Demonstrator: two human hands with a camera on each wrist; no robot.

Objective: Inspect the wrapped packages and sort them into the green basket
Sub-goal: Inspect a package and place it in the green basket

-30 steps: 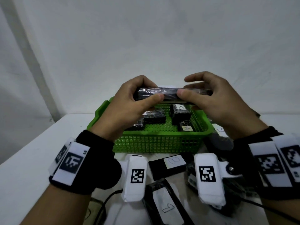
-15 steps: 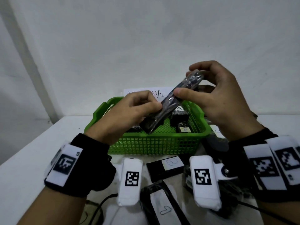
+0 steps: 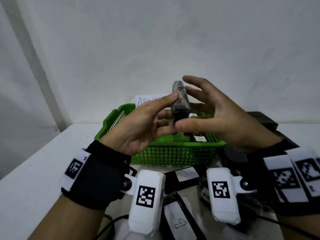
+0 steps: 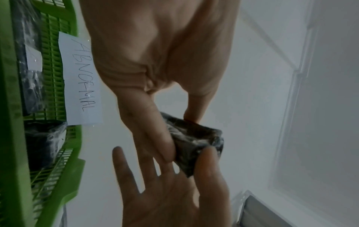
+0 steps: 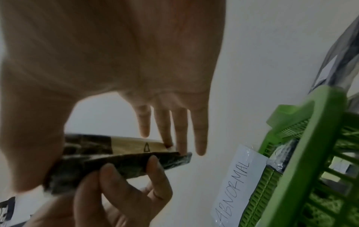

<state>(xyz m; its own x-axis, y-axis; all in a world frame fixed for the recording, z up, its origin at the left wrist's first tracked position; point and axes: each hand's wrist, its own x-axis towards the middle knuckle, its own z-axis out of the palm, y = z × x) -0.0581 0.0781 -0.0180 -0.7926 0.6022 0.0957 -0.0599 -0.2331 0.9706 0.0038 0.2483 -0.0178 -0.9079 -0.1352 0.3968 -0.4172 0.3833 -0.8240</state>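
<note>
standing upright, wrapped package [image 3: 180, 101], left hand [image 3: 147, 125] pinching

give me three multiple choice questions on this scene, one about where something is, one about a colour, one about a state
1. Where is the held wrapped package?
A. above the basket
B. flat on the table
C. inside the basket

2. What colour is the basket?
A. blue
B. green
C. red

3. How is the right hand?
A. clenched in a fist
B. resting flat on the table
C. fingers spread, thumb under the package

Answers:
1 A, the left hand pinches it upright in the air over the basket.
2 B, its mesh walls are green.
3 C, the fingers are straight and apart, with the thumb at the package's lower end.
</note>
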